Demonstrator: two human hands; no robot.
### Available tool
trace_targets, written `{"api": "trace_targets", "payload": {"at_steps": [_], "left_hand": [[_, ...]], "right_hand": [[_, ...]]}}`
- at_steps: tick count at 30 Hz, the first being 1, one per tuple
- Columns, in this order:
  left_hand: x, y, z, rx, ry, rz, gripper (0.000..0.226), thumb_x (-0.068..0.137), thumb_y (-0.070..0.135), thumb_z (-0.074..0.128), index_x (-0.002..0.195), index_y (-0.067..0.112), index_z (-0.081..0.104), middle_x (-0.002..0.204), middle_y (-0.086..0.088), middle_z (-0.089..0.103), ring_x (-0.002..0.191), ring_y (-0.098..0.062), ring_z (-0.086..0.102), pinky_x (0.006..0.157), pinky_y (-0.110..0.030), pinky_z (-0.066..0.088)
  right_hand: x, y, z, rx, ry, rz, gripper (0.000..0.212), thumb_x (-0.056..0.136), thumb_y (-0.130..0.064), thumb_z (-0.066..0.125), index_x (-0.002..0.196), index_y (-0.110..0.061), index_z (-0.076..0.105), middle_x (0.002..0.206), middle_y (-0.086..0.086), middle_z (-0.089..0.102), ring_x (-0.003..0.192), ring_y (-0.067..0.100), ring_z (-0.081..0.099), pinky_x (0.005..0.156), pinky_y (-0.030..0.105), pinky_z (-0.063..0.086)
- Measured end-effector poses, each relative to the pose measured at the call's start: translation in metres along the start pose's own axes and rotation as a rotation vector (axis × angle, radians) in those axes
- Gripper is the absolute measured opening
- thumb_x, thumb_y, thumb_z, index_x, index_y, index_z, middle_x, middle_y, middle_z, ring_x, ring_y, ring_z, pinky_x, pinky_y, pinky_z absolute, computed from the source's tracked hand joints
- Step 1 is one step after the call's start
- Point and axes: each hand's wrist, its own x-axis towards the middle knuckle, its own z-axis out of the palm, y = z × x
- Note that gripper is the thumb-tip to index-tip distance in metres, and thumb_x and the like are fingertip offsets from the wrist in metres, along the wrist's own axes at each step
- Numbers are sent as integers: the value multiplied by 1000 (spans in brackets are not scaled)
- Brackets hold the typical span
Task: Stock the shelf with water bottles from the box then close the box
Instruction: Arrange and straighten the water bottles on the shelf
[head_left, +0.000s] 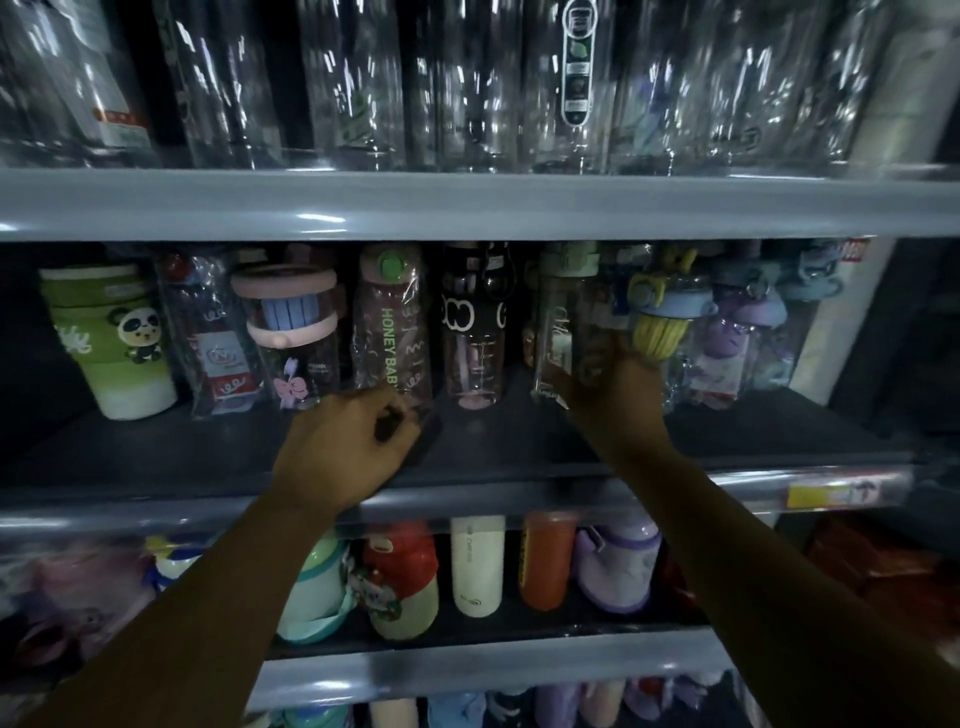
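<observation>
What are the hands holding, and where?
The right hand grips the clear bottle by its lower side. The left hand curls at the base of the pink bottle; a hold cannot be told.

We face a dim grey shelving unit (467, 202), its front rails crossing the whole frame, light glinting on the upper rail; a pale upright post (831, 332) stands at the right, darkness beyond it.
</observation>
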Motion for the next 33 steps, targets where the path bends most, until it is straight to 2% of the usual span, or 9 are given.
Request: {"api": "trace_targets", "payload": {"at_steps": [4, 8, 14, 16, 19, 22, 25, 29, 33], "left_hand": [[6, 12, 4, -74, 6, 18, 8, 92, 38, 63, 96, 34, 70, 90, 13, 74, 82, -14, 70, 77, -37, 59], [18, 40, 22, -207, -28, 34, 13, 94, 32, 66, 107, 30, 67, 95, 18, 72, 87, -8, 69, 81, -37, 58], [38, 69, 47, -486, -9, -85, 15, 95, 19, 68, 106, 28, 64, 93, 15, 69, 85, 3, 65, 81, -24, 54], [39, 75, 53, -526, 6, -95, 13, 95, 19, 69, 105, 28, 65, 93, 12, 69, 85, 1, 66, 82, -24, 54], [39, 84, 59, -566, 5, -140, 14, 96, 26, 69, 109, 27, 66, 95, 14, 70, 86, 2, 66, 84, -24, 54], [41, 99, 61, -615, 0, -173, 31, 95, 38, 70, 121, 23, 64, 99, 17, 69, 85, 17, 62, 74, -3, 44], [41, 110, 61, -648, -5, -213, 54, 89, 52, 72, 133, 22, 58, 114, 14, 67, 86, 20, 60, 67, 4, 40], [40, 108, 59, -631, 17, -205, 60, 81, 58, 77, 128, 24, 60, 112, 13, 70, 98, 5, 65, 79, -13, 52], [38, 98, 56, -603, 7, -176, 62, 71, 57, 83, 118, 25, 61, 100, 11, 74, 92, -2, 71, 86, -38, 61]], "right_hand": [[15, 6, 12, 7, -74, 82, 62, 86, -38, 78, 136, -10, 53, 123, 7, 65, 110, 23, 65, 75, 21, 40], [32, 9, 21, 56, -104, 180, 75, 78, -47, 83, 136, -10, 54, 131, 7, 62, 118, 27, 63, 77, 18, 39], [43, 22, 23, 92, -126, 192, 64, 84, -32, 82, 133, -5, 52, 120, 8, 70, 109, 24, 68, 74, 18, 41], [42, 25, 20, 46, -126, 142, 60, 80, -37, 84, 126, -7, 58, 112, 4, 71, 102, 21, 69, 70, 17, 41], [35, 29, 13, 67, -130, 103, 52, 73, -39, 88, 109, -11, 62, 93, -2, 73, 84, 15, 71, 67, 24, 53], [20, 23, 2, 118, -175, 65, 45, 77, -34, 87, 104, -15, 57, 82, -12, 68, 71, 1, 66, 56, 12, 51], [4, 14, -8, 220, -217, 20, 37, 81, -22, 83, 105, -19, 55, 80, -14, 65, 65, -7, 63, 54, 7, 46], [-7, 5, -16, 347, -395, -11, 39, 82, -9, 80, 96, -34, 53, 85, -17, 66, 71, -16, 62, 61, 5, 46], [-10, 1, -12, 397, -534, -45, 38, 82, -1, 79, 104, -25, 61, 98, -7, 72, 88, 1, 70, 79, 15, 55]]}}
